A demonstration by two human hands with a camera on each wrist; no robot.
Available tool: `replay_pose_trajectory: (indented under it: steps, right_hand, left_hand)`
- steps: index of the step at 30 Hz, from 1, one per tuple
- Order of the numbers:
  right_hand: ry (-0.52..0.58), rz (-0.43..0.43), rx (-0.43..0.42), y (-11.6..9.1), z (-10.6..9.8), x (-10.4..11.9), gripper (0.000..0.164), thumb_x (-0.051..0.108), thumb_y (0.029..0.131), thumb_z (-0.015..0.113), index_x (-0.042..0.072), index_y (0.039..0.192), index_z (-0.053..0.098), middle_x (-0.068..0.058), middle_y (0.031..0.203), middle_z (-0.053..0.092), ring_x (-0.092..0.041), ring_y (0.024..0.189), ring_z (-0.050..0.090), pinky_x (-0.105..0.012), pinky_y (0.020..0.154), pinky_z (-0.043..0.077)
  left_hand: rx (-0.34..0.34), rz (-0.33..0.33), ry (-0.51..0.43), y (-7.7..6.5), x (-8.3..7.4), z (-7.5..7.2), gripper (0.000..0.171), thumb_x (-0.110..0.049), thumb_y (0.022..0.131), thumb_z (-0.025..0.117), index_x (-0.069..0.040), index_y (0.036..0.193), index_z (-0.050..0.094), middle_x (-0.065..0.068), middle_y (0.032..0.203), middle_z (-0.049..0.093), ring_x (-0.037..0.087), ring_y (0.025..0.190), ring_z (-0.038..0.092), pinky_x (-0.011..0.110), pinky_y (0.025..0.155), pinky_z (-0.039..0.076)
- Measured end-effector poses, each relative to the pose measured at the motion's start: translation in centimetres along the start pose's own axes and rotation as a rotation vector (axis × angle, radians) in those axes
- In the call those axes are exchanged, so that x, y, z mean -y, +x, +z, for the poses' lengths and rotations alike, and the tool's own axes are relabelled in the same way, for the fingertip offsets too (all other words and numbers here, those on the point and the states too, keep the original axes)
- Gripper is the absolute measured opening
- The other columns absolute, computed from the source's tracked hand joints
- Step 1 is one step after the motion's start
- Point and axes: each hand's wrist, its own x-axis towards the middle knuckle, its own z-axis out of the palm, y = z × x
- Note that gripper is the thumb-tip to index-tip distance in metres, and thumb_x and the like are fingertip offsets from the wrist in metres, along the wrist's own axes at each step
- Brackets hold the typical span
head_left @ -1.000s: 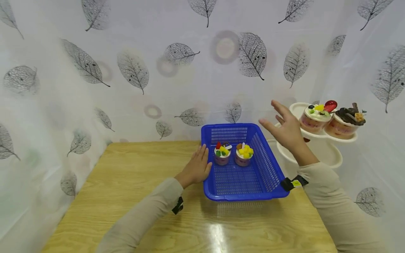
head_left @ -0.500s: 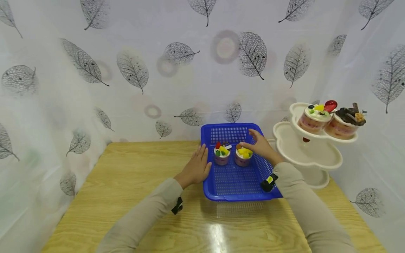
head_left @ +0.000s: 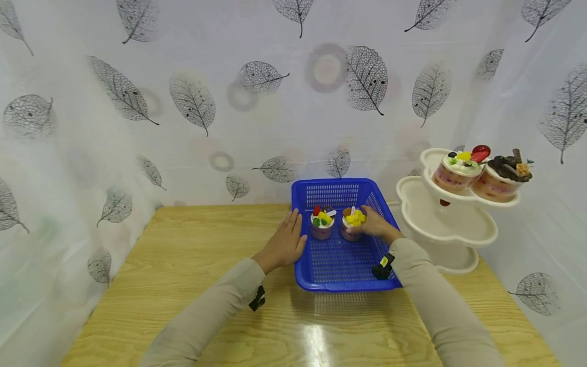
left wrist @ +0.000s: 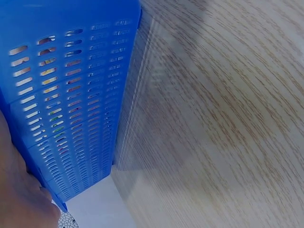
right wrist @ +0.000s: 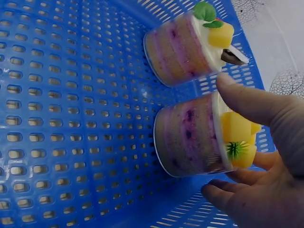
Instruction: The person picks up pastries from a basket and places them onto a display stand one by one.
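Two dessert cups stand upright inside a blue plastic basket (head_left: 341, 284). The nearer one in the right wrist view is a layered dessert cup with yellow fruit cubes (right wrist: 190, 135); my right hand (head_left: 378, 225) spreads around its upper part. Its thumb lies by the rim on one side and its fingers on the other, and no firm grip shows. Beside it stands the dessert cup with a strawberry and green leaves (head_left: 322, 229). My left hand (head_left: 283, 243) rests with straight fingers on the basket's left rim; in the left wrist view only part of that hand (left wrist: 23, 190) shows.
At the right rises a cream tiered stand (head_left: 447, 221). Its top tier holds a cream-topped fruit dessert cup (head_left: 454, 178) and a chocolate-topped dessert cup (head_left: 497, 184). The wooden table (head_left: 192, 255) extends left of the basket. Behind hangs a leaf-print curtain (head_left: 293, 117).
My right hand has come down and left from beside the tiered stand into the basket, around the dessert cup with yellow fruit. The left hand stays on the rim.
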Motion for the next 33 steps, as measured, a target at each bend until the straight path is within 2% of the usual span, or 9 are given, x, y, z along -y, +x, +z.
replay_pose_trajectory:
  steps: [8, 17, 21, 24, 28, 30, 33]
  right_hand:
    - [-0.01, -0.008, -0.013, -0.3, 0.6, -0.2, 0.086, 0.005, 0.076, 0.075, -0.02, 0.139, 0.021, -0.04, 0.136, 0.035, -0.049, 0.124, 0.039, -0.055, 0.109, 0.03]
    - [-0.08, -0.023, -0.048, 0.2, 0.6, -0.4, 0.077, 0.003, 0.074, 0.076, -0.021, 0.132, 0.031, -0.037, 0.125, 0.046, -0.043, 0.113, 0.048, -0.053, 0.103, 0.036]
    - [-0.148, -0.008, -0.075, 0.2, 0.8, -0.2, 0.074, 0.004, 0.073, 0.077, -0.022, 0.129, 0.035, -0.036, 0.121, 0.049, -0.043, 0.11, 0.05, -0.053, 0.101, 0.038]
    - [-0.194, -0.02, -0.094, 0.0, 0.7, 0.1, 0.071, 0.006, 0.071, 0.078, -0.022, 0.124, 0.041, -0.034, 0.114, 0.054, -0.041, 0.102, 0.053, -0.051, 0.096, 0.042]
    - [-0.185, -0.065, -0.096, -0.2, 0.3, 0.5, 0.06, 0.008, 0.071, 0.079, -0.021, 0.115, 0.049, -0.028, 0.101, 0.059, -0.034, 0.09, 0.055, -0.046, 0.085, 0.047]
    - [-0.163, -0.077, -0.088, -0.3, -0.1, 0.9, 0.058, 0.009, 0.073, 0.078, -0.02, 0.115, 0.05, -0.027, 0.101, 0.06, -0.032, 0.089, 0.055, -0.044, 0.083, 0.048]
    - [-0.147, -0.079, -0.081, -0.6, -0.6, 1.7, 0.062, 0.013, 0.077, 0.076, -0.018, 0.122, 0.048, -0.028, 0.11, 0.058, -0.033, 0.095, 0.056, -0.045, 0.088, 0.047]
  left_hand:
    - [0.03, -0.01, 0.015, -0.1, -0.1, -0.1, 0.061, -0.028, 0.103, 0.029, 0.009, 0.149, 0.014, 0.025, 0.158, 0.005, 0.036, 0.146, 0.002, 0.049, 0.118, 0.013]
    - [0.023, -0.016, 0.012, 0.1, 0.0, 0.0, 0.061, -0.028, 0.103, 0.03, 0.008, 0.15, 0.012, 0.024, 0.158, 0.004, 0.036, 0.146, 0.001, 0.049, 0.117, 0.014]
    - [0.01, -0.014, -0.003, 0.2, 0.2, 0.2, 0.061, -0.027, 0.103, 0.032, 0.008, 0.15, 0.013, 0.025, 0.158, 0.005, 0.037, 0.146, 0.002, 0.05, 0.117, 0.013]
    - [0.015, -0.014, -0.002, 0.2, 0.2, 0.4, 0.062, -0.027, 0.103, 0.032, 0.008, 0.15, 0.013, 0.024, 0.158, 0.004, 0.037, 0.146, 0.001, 0.049, 0.117, 0.013]
    - [0.014, -0.006, 0.005, 0.1, 0.2, 0.4, 0.061, -0.028, 0.103, 0.03, 0.009, 0.149, 0.013, 0.025, 0.158, 0.005, 0.037, 0.146, 0.002, 0.05, 0.117, 0.015]
    - [0.004, -0.004, 0.004, 0.1, 0.2, 0.3, 0.061, -0.027, 0.103, 0.03, 0.01, 0.149, 0.014, 0.026, 0.157, 0.006, 0.038, 0.146, 0.003, 0.051, 0.117, 0.016]
    - [-0.003, -0.003, -0.001, 0.0, 0.1, 0.1, 0.06, -0.026, 0.103, 0.031, 0.011, 0.148, 0.015, 0.027, 0.157, 0.007, 0.039, 0.146, 0.004, 0.05, 0.117, 0.015]
